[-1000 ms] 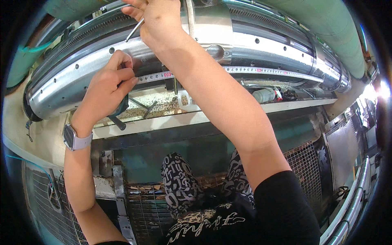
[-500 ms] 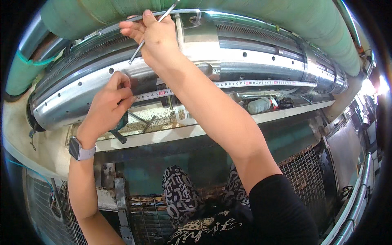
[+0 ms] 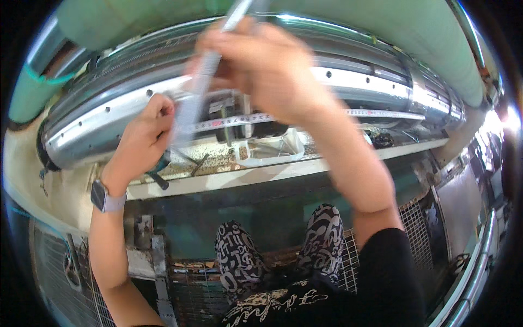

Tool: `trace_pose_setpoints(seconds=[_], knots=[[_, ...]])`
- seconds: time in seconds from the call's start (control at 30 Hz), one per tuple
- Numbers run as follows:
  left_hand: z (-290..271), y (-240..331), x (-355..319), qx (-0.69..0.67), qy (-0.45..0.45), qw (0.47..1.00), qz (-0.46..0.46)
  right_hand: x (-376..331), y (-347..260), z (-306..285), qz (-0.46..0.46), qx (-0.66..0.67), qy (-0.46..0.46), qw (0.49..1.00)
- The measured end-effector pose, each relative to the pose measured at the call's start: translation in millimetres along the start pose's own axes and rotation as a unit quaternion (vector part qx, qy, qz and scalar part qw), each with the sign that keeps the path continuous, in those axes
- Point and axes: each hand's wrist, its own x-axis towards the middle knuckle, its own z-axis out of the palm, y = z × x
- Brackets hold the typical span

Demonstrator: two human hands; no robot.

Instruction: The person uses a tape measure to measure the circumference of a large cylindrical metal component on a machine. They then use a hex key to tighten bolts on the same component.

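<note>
My left hand (image 3: pixel 143 136) is closed at the left end of a white tape measure (image 3: pixel 388 114), its fingers pinched on the strip. The tape stretches to the right along the front of a long shiny metal cylinder (image 3: pixel 87 128) with a row of small holes. Above it, my right hand (image 3: pixel 261 62) is smeared by motion. It grips a slim metal rod (image 3: pixel 202 82), which slants down toward my left hand as a blurred silver streak. The rod's lower tip cannot be made out. My right hand and forearm hide part of the tape.
Below the cylinder runs a pale ledge (image 3: pixel 218 177) with a white plastic container (image 3: pixel 272 158) and a dark-handled tool (image 3: pixel 158 180) on it. A large green roller (image 3: pixel 376 24) lies behind. Metal grating (image 3: pixel 417 237) is at the lower right.
My right hand has moved right and slightly down, swinging the rod across in front of the tape near my left hand. The white container has come into sight. My left hand stays nearly still.
</note>
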Motion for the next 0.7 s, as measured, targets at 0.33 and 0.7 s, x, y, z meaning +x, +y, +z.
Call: trace_pose_setpoints(seconds=[0.33,0.7], knots=[[-1,6,2,0.017,-0.002,1.000,0.022,-60,-93,-97,0.090,-0.644,-0.013,0.759],[-2,6,5,0.023,-0.008,0.999,0.025,-28,-67,-140,-0.053,-0.748,0.001,0.662]])
